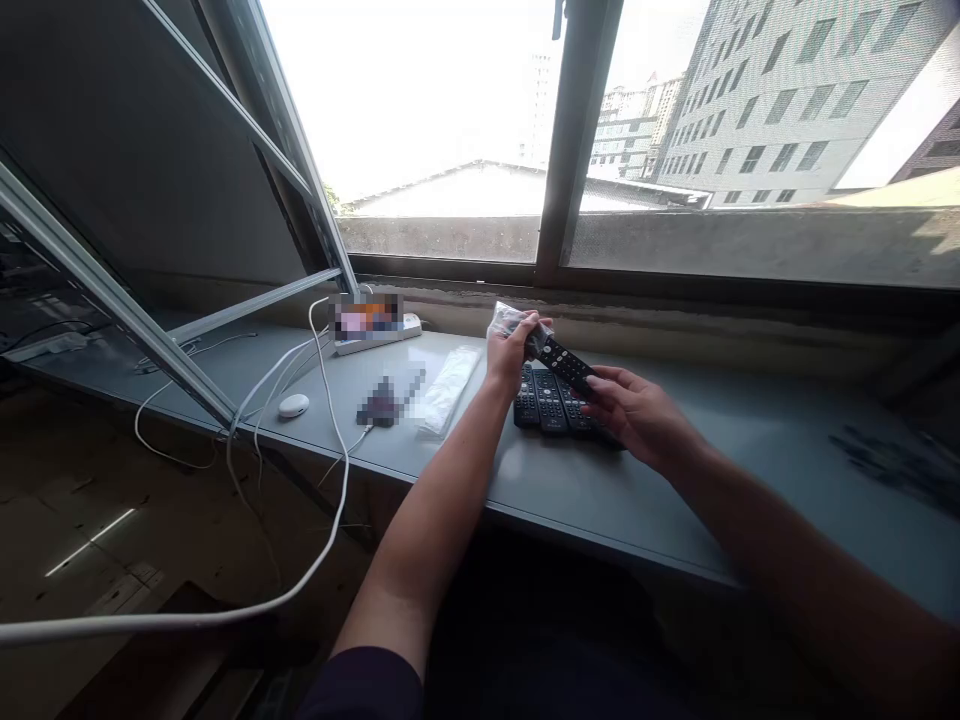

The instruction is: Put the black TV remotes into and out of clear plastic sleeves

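Note:
A black remote control (568,366) is held tilted above the table between my two hands. My left hand (517,345) is closed round its far end, together with a clear plastic bag (504,318) that bunches up there. Whether that end sits inside the bag, I cannot make out. At the near end, my right hand (634,410) pinches the remote between thumb and fingers. Right below lie several more black remote controls (553,405) side by side, partly covered by my right hand. Left of my left forearm rests a stack of clear plastic bags (448,390).
A white power strip (379,335) stands at the back left, with white cables (341,500) hanging over the front edge. A small white round case (293,406) lies near that edge. Dark blurred items (900,465) lie at the far right. Metal framing (247,120) rises at left.

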A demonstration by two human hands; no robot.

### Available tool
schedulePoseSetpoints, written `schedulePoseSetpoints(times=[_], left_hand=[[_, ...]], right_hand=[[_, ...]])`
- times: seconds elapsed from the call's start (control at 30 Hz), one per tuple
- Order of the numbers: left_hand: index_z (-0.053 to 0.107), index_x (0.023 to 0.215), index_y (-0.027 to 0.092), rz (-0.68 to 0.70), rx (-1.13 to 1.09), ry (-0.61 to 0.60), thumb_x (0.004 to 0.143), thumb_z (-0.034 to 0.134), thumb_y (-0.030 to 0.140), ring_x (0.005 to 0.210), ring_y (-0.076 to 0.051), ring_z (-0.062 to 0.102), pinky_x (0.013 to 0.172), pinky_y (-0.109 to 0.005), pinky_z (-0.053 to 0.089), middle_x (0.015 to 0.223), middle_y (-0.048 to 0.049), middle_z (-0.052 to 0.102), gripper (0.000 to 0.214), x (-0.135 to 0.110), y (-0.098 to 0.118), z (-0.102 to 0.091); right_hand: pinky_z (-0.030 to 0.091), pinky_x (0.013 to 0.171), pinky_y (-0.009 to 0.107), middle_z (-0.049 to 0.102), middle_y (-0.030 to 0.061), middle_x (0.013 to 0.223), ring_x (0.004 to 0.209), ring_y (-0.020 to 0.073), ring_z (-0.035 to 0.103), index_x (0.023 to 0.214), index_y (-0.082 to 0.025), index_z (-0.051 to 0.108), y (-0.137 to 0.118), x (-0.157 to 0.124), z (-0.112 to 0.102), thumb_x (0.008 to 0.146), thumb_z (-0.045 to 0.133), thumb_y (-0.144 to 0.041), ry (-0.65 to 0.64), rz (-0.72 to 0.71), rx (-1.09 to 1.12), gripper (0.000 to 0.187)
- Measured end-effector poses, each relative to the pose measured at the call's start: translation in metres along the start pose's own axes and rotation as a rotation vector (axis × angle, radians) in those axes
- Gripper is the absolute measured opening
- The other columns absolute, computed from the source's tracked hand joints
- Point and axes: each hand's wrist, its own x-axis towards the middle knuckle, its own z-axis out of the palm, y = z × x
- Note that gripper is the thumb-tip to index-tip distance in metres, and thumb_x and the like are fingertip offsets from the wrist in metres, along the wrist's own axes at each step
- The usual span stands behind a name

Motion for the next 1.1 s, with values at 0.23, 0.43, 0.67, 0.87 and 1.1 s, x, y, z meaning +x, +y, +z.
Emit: schedulePoseSetpoints(times=[0.23,0.43,0.67,0.87,1.1], left_hand=[[0.078,0.106,0.018,-0.029,0.001,-0.046,0.090,0.092,0.037,0.086,-0.018,0.079,0.073,-0.025,0.055,0.099,-0.0088,0.086,0.029,-0.005,0.001,0.004],[0.078,0.106,0.017,-0.110,-0.005,-0.195,0.080,0.102,0.040,0.089,-0.021,0.081,0.083,-0.031,0.059,0.099,-0.0111,0.085,0.042,-0.009,-0.003,0.005],[0.077,0.102,0.015,-0.159,0.009,-0.296,0.081,0.104,0.039,0.087,-0.021,0.079,0.088,-0.035,0.061,0.097,-0.0128,0.083,0.042,-0.019,0.000,0.008],[0.077,0.104,0.013,-0.123,0.000,-0.289,0.076,0.106,0.043,0.082,-0.018,0.077,0.087,-0.033,0.058,0.093,-0.0099,0.082,0.050,-0.019,-0.001,0.007],[0.075,0.102,0.012,-0.094,-0.010,-0.308,0.075,0.104,0.043,0.077,-0.014,0.073,0.081,-0.030,0.054,0.089,-0.0072,0.080,0.050,-0.014,-0.001,0.005]], right_hand=[[0.075,0.093,0.029,0.083,0.0080,0.112,0.101,0.0216,0.084,0.107,-0.021,0.081,0.004,0.002,-0.001,0.087,0.097,-0.010,-0.026,0.029,0.062,0.028],[0.071,0.104,0.029,0.085,0.0111,0.117,0.109,0.0210,0.085,0.106,-0.017,0.082,0.006,-0.001,0.005,0.090,0.093,-0.006,-0.021,0.062,0.144,0.022],[0.070,0.108,0.031,0.086,0.0104,0.117,0.108,0.0222,0.087,0.105,-0.018,0.081,0.007,-0.003,0.010,0.091,0.093,-0.008,-0.060,0.044,0.155,0.021],[0.073,0.104,0.037,0.088,0.0142,0.112,0.100,0.0235,0.089,0.108,-0.015,0.080,0.005,-0.006,0.013,0.104,0.080,-0.012,-0.110,0.105,0.099,0.005],[0.075,0.063,0.027,0.087,0.0152,0.092,0.069,0.0216,0.084,0.106,-0.016,0.078,0.003,-0.007,0.010,0.105,0.085,-0.027,-0.152,0.193,-0.095,0.013]])
